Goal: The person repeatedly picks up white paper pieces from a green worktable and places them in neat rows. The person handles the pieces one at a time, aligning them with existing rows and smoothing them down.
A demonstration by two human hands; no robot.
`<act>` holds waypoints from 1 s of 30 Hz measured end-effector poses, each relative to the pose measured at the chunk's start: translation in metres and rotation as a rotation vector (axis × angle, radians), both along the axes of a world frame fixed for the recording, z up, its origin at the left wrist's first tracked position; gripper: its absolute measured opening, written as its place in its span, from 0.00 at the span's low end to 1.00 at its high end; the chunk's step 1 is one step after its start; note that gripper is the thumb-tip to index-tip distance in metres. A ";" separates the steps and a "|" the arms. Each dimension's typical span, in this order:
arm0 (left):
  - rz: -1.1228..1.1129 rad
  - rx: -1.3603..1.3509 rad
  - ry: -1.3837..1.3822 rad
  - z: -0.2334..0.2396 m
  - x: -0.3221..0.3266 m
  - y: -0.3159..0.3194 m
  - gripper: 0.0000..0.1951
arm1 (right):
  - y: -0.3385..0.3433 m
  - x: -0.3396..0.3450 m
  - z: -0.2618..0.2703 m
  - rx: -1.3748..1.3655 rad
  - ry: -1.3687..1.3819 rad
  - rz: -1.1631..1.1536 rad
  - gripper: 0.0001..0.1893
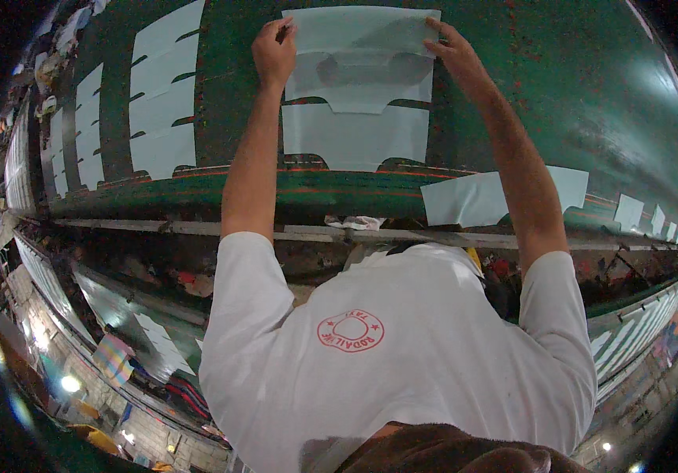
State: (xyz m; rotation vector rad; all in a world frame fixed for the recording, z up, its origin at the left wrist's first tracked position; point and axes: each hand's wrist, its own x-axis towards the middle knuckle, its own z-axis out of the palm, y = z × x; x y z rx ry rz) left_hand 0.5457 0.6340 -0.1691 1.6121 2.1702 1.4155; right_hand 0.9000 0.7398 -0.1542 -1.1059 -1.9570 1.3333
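At the far side of my reach, a pale cut panel (362,29), fabric by its look, is stretched between my two hands. My left hand (275,52) pinches its upper left edge. At the upper right edge, the fingertips of my right hand (456,54) grip the panel, thumb and forefinger apart along the side. The panel's lower tab overlaps a similar pale panel (354,133) with curved notches, which lies flat on the green tabletop (238,127). Under my right forearm lies another pale piece (469,198), slightly rippled, near the table's front edge.
Columns of notched pale panels (164,94) run along the table to the left. Small pale pieces (629,213) line the front edge at right. A crumpled cloth (355,222) rests on the front rail (197,230). Behind me stands another table (120,301) with panels.
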 end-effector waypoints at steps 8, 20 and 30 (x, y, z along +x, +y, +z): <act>-0.006 0.090 0.075 -0.030 -0.008 0.017 0.12 | 0.019 -0.005 -0.031 0.130 -0.079 -0.024 0.33; 0.006 -0.088 0.530 -0.046 -0.014 0.022 0.20 | 0.023 -0.008 -0.030 0.129 -0.172 0.068 0.40; 0.080 -0.412 0.497 -0.039 0.075 0.052 0.46 | 0.004 0.011 -0.015 0.109 0.004 0.027 0.38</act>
